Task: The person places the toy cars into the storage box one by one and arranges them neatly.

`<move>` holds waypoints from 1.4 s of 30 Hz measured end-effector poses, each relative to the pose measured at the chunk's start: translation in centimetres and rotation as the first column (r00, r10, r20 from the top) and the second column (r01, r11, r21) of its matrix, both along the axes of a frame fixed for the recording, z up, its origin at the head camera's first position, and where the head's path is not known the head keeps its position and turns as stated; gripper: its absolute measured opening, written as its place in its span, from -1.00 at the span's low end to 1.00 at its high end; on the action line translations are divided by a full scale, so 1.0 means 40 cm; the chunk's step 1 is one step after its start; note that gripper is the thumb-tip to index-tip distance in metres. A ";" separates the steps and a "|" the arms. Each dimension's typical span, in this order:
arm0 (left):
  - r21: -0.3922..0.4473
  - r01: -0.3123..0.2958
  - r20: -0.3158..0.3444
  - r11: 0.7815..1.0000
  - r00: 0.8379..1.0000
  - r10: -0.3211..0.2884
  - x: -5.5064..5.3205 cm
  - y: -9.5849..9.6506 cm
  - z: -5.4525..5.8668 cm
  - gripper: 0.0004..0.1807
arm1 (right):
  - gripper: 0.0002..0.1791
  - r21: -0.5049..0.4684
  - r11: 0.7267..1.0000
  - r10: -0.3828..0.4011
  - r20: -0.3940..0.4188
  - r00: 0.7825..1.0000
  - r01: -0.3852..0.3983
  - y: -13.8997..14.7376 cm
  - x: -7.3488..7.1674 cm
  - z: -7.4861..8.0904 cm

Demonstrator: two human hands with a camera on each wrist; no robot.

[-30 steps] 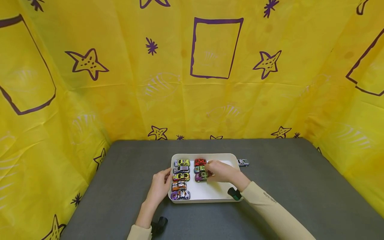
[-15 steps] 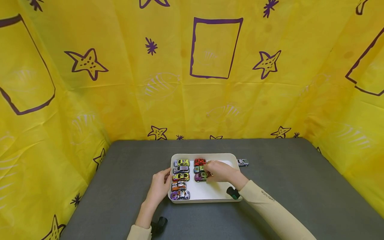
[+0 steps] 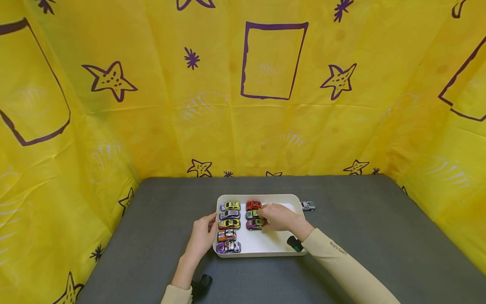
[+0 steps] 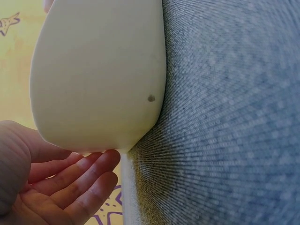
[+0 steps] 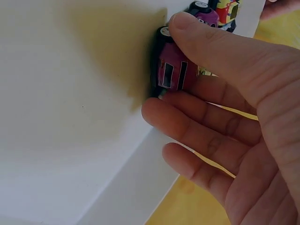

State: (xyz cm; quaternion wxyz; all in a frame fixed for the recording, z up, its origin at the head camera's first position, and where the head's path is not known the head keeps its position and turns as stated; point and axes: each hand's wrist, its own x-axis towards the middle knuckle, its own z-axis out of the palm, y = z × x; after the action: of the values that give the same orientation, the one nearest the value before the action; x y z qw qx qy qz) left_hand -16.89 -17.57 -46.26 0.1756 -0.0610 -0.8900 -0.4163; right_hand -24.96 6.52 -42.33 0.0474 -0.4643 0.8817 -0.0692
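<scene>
A row of several toy cars [image 3: 229, 224] stands along the left side of the shallow white tray [image 3: 265, 254]. Further right in it is a short second row: a red toy car [image 3: 253, 205], a green toy car [image 3: 251, 214] and a purple toy car [image 3: 254, 224]. My right hand [image 3: 279, 217] holds the purple car by its rear end, thumb on one side and fingers on the other, as the right wrist view shows. My left hand [image 3: 202, 234] rests against the tray's left wall, its loosely bent fingers [image 4: 96, 180] touching the outside.
A silver toy car [image 3: 308, 206] sits on the grey table [image 3: 353, 236] just outside the tray's right wall. Yellow cloth [image 3: 212, 126] with purple drawings encloses the back and both sides. Black wrist cameras show near both sleeves.
My right hand has shifted only very slightly at the purple toy car. The left hand, the tray and the other toy cars stay where they were.
</scene>
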 end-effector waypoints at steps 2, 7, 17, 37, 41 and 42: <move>-0.001 0.000 0.000 1.000 1.000 0.000 0.000 0.001 0.000 -0.72 | -0.72 0.006 1.000 0.000 0.000 1.000 0.000 0.002 0.000 0.001; 0.004 0.000 0.001 1.000 1.000 0.000 0.002 0.002 0.002 -0.72 | -0.76 -0.004 1.000 0.009 -0.036 0.999 -0.009 0.011 -0.001 0.013; 0.009 0.003 -0.002 1.000 1.000 -0.003 0.002 0.001 0.002 -0.72 | -0.84 -0.136 0.988 0.057 -0.144 0.988 -0.077 0.063 -0.005 0.063; 0.010 0.003 0.002 1.000 1.000 -0.003 0.004 0.003 0.001 -0.71 | -0.94 -0.285 0.954 -0.130 -0.093 0.987 0.098 0.236 -0.007 0.043; 0.008 -0.001 0.010 1.000 1.000 0.001 0.003 0.003 0.001 -0.71 | -0.93 -0.320 0.942 -0.151 -0.118 0.981 0.107 0.268 -0.010 0.034; 0.006 -0.001 0.010 1.000 1.000 0.001 0.003 0.003 0.001 -0.71 | -0.92 -0.326 0.939 -0.159 -0.125 0.979 0.110 0.274 -0.010 0.032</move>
State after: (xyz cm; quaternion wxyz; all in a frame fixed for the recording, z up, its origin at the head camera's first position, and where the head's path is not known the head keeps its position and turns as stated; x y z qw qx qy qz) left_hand -16.78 -17.44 -46.22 0.1718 -0.0579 -0.8895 -0.4194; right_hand -25.37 17.49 -41.05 -0.0990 -0.4083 0.8899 -0.1780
